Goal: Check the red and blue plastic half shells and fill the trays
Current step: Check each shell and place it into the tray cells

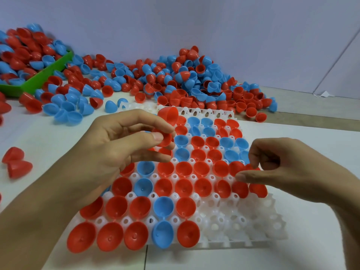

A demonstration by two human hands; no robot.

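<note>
A plain pale wall with a faint lilac cast fills the upper part of the view, evenly lit and without strong shadows. At the far right a thin dark line runs slanting down the wall to a small scrap of white tape near its foot. Below the wall lies a white counter, matte and smooth. A narrow dark seam splits its near edge, and a duller grey strip runs along the back right.
</note>
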